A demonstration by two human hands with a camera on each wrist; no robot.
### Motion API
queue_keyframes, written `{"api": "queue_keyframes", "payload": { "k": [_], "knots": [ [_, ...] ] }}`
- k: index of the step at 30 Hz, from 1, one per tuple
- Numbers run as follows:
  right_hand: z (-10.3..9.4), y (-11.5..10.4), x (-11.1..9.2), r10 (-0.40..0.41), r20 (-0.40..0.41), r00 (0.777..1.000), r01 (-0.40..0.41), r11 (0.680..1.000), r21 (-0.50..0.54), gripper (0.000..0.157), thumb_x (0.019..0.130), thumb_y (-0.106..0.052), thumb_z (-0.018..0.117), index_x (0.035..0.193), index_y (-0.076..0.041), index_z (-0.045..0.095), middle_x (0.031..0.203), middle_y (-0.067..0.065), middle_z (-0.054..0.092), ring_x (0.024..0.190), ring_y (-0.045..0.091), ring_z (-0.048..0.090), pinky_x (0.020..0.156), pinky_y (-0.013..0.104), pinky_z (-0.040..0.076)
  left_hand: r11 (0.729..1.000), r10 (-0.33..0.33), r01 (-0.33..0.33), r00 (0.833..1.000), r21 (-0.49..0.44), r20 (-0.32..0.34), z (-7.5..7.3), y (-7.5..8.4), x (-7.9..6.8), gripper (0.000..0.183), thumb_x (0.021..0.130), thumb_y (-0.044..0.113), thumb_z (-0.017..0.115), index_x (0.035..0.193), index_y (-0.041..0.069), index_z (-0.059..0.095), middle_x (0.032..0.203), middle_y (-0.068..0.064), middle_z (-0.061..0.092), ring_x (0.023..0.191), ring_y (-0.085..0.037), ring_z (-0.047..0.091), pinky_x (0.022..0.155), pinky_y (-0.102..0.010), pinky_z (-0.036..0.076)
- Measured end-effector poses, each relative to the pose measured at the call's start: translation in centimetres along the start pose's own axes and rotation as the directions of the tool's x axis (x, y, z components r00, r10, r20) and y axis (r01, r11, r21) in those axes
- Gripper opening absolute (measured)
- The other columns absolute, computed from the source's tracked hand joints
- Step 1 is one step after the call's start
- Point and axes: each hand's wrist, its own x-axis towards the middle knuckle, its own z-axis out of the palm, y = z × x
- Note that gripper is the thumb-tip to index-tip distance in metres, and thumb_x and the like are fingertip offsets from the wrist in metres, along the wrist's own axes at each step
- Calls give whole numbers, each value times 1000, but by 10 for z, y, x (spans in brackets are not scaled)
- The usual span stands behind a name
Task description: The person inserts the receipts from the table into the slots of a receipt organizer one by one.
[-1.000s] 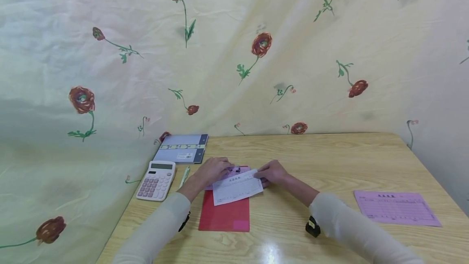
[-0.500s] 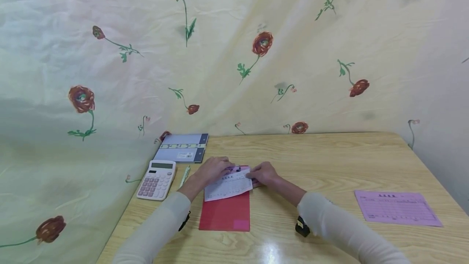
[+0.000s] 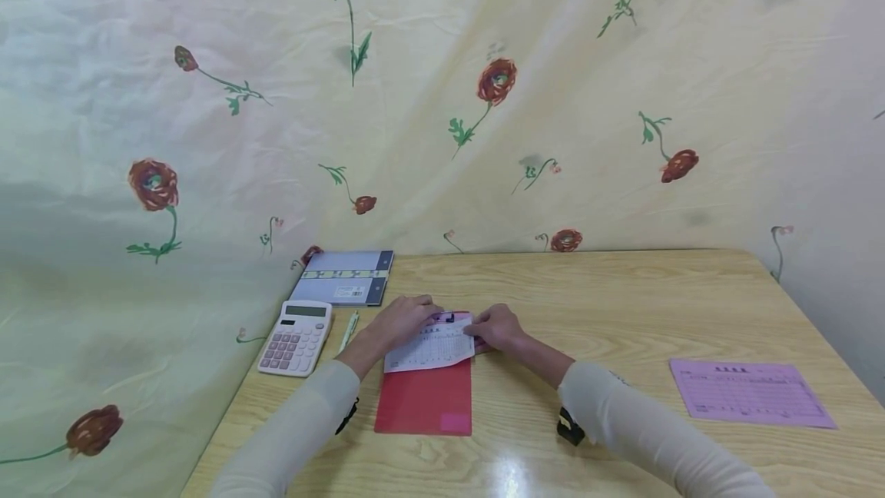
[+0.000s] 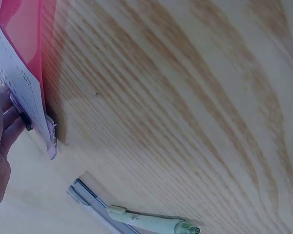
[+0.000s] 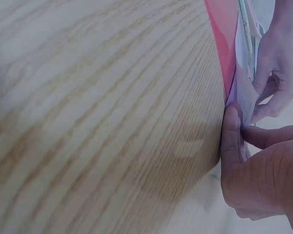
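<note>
A red clipboard [image 3: 423, 402] lies on the table with its metal clip [image 4: 11, 99] at the far end. My left hand [image 3: 404, 323] grips the clip, fingers curled at it in the left wrist view. Over the upper half of the clipboard lies a white printed slip [image 3: 429, 350], its top edge up by the clip. My right hand [image 3: 499, 327] pinches the slip's right edge between thumb and finger. In the right wrist view, pinkish paper [image 5: 245, 92] shows at the board beside my right fingertips. Whether the slip is under the clip is hidden.
Left of the clipboard lie a pale green pen [image 3: 349, 331] and a white calculator [image 3: 296, 338]. A grey-blue notebook [image 3: 343, 279] lies behind them by the curtain. Far to the right is a pink printed slip [image 3: 751, 393] on the wooden table [image 3: 594, 298].
My right hand has moved left with the white slip, which has shifted left and up toward the clip and straightened. My left hand has stayed at the clip.
</note>
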Motion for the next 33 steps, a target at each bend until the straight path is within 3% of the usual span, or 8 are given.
{"api": "queue_keyframes", "payload": {
  "k": [11, 16, 33],
  "knots": [
    [2, 0, 4, 10, -3, 1000, -10, 997, -71, 17, 99, -6, 73, 106, 9, 77, 85, 12, 75, 69, 17, 71, 61, 28, 61, 998, 28, -27, 999, 58, -21, 0, 0, 0, 29, 111, 13, 59, 136, 15, 74, 122, -3, 72, 100, -17, 73, 91, -32, 60],
    [2, 1, 8, 32, 3, 999, -32, 999, -34, 15, 101, -5, 72, 102, 10, 75, 81, 14, 74, 64, 18, 70, 60, 29, 62, 997, 50, -48, 998, 67, -31, 1, 0, 0, 31, 108, 6, 61, 136, 13, 74, 120, -3, 73, 103, -17, 74, 91, -30, 60],
    [6, 3, 13, 16, -17, 1000, -17, 999, -51, 20, 103, -7, 69, 88, 6, 74, 71, 11, 69, 55, 14, 65, 54, 28, 60, 998, 18, -18, 1000, 66, -4, 1, 0, 1, 35, 109, 5, 58, 138, 17, 72, 122, -1, 71, 98, -13, 71, 89, -31, 61]
  ]
}}
